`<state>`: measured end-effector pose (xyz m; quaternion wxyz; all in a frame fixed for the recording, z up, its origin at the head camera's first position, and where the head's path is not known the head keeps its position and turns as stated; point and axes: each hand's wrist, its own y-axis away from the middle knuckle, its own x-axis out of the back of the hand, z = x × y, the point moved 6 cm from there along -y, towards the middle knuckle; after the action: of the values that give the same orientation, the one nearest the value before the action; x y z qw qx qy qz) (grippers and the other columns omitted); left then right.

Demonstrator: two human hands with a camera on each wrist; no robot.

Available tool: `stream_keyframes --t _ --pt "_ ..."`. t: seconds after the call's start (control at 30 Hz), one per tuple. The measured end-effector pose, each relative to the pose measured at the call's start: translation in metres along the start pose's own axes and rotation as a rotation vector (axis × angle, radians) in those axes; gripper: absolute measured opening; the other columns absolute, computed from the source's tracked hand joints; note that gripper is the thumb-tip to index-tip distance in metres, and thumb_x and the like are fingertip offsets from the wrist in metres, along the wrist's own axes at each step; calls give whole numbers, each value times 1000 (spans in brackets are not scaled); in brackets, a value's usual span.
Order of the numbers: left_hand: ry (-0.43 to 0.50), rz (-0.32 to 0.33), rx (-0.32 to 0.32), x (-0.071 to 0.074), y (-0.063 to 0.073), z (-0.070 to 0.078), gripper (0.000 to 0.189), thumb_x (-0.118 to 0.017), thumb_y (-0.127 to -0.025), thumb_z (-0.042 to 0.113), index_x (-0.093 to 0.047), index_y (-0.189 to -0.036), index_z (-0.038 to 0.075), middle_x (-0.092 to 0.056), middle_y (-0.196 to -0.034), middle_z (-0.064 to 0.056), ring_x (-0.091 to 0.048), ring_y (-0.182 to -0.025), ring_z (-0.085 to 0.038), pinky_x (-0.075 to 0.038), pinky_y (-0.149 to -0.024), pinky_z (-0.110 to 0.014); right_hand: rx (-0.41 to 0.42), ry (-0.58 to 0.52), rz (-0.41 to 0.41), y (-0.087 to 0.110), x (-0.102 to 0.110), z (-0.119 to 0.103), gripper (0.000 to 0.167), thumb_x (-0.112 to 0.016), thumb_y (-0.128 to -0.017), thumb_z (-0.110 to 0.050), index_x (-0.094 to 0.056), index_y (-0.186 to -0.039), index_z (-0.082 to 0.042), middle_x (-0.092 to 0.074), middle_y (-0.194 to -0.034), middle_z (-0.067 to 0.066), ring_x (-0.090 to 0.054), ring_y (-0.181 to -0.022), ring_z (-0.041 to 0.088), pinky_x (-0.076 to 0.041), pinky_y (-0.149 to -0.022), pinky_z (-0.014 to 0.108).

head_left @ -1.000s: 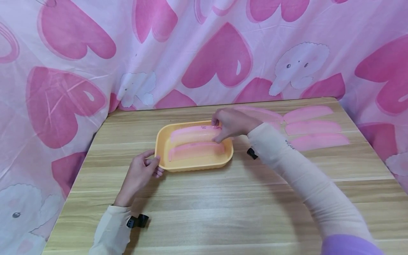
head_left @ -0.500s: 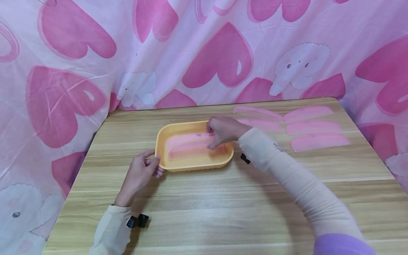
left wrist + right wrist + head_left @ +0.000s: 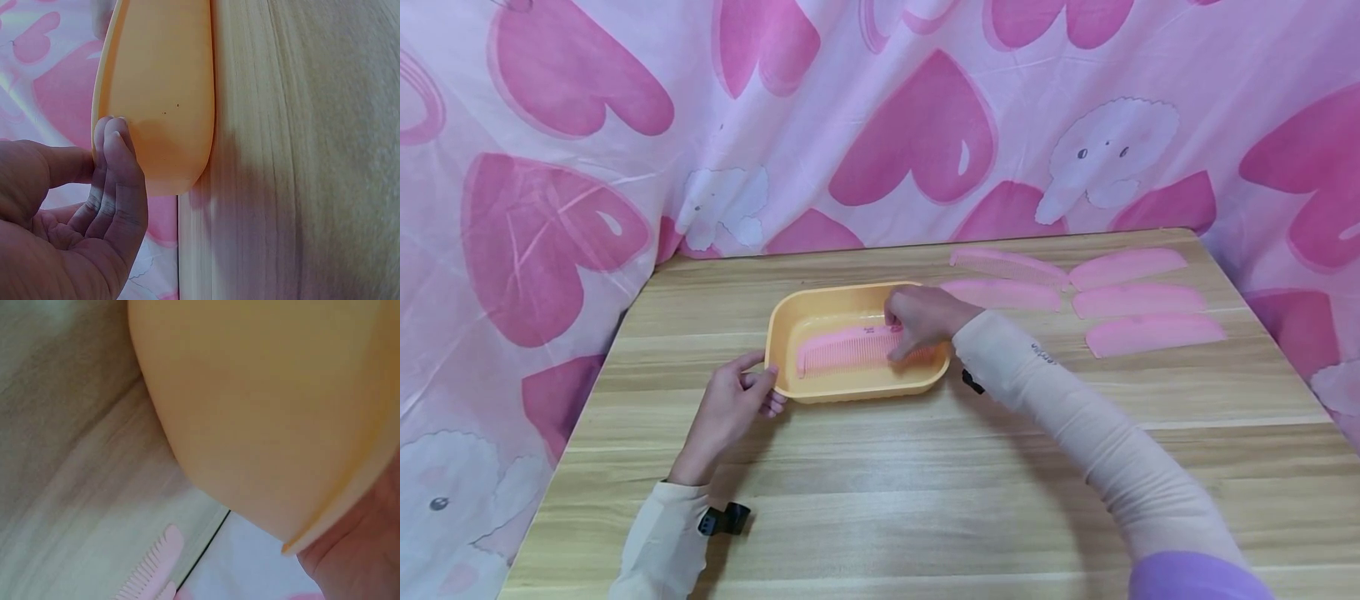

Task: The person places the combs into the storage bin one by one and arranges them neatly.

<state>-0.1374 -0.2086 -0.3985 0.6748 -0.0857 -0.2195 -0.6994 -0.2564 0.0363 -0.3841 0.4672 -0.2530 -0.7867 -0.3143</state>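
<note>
A pink comb (image 3: pixel 842 348), teeth toward the near side, is low inside the yellow tray (image 3: pixel 857 393). My right hand (image 3: pixel 928 317) reaches over the tray's right end and pinches this comb by its right part. It overlaps another pink comb lying in the tray, which is mostly hidden under it. At the tray's near left corner, my left hand (image 3: pixel 726 408) grips the rim between thumb and fingers. The left wrist view has those fingers (image 3: pixel 122 169) against the tray's outer wall. In the right wrist view, the tray wall (image 3: pixel 250 406) hides most of the right hand (image 3: pixel 356 544).
Several pink combs lie on the wooden table (image 3: pixel 880 492) at the back right, among them a nearest comb (image 3: pixel 1153 335) and a farthest comb (image 3: pixel 1127 267). A pink heart-print curtain (image 3: pixel 917 133) hangs behind the table's back edge.
My right hand has moved left and down into the tray, lowering the comb it pinches over the other one. My left hand keeps its grip on the tray corner.
</note>
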Motion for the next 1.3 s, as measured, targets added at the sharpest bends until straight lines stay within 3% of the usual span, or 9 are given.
stream_keyframes --t 0.37,0.6,0.87,0.97,1.1,1.2,1.3 --pt "28 -9 10 -1 0 1 43 -52 -106 9 -44 -143 -11 -71 -80 -18 -68 -65 -16 -62 -61 -30 27 92 -3 -4 -7 -4 44 -88 -70 -37 -71 -95 -6 -64 -87 0 -55 -87 20 -50 -80 33" --pt "28 -12 9 -2 0 0 44 -53 -106 9 -43 -144 -11 -71 -79 -16 -68 -65 -16 -62 -60 -30 30 107 -7 -5 -10 -2 45 -88 -71 -39 -71 -96 -6 -64 -90 0 -55 -88 19 -50 -82 32" --pt "32 -15 4 -2 0 1 45 -53 -106 8 -43 -145 -11 -71 -79 -15 -68 -64 -15 -62 -61 -31 31 96 -5 -2 -10 -2 41 -88 -73 -39 -69 -92 -8 -60 -93 1 -52 -88 19 -47 -76 30" --pt "31 -14 3 -2 0 1 44 -52 -106 8 -43 -144 -12 -71 -79 -16 -68 -64 -15 -62 -61 -31 20 73 -25 1 -8 -2 42 -87 -77 -39 -68 -98 -7 -58 -100 3 -51 -89 20 -47 -74 32" --pt "25 -13 -2 -2 0 1 44 -52 -106 7 -43 -144 -12 -71 -78 -17 -68 -64 -15 -62 -60 -30 10 34 -30 6 -2 -4 48 -85 -82 -37 -68 -115 -6 -62 -115 4 -56 -98 21 -52 -84 35" --pt "25 -12 -5 -2 1 1 43 -52 -106 7 -43 -144 -12 -71 -78 -17 -68 -64 -15 -62 -60 -30 17 -12 -7 10 8 -5 51 -84 -84 -33 -67 -123 -5 -62 -124 5 -59 -104 21 -52 -93 37" --pt "26 -12 -5 -2 0 0 44 -52 -106 7 -43 -144 -12 -70 -78 -17 -68 -63 -15 -62 -60 -30 48 -48 31 15 20 -6 51 -84 -84 -29 -67 -123 -2 -63 -124 9 -60 -104 23 -52 -95 39"
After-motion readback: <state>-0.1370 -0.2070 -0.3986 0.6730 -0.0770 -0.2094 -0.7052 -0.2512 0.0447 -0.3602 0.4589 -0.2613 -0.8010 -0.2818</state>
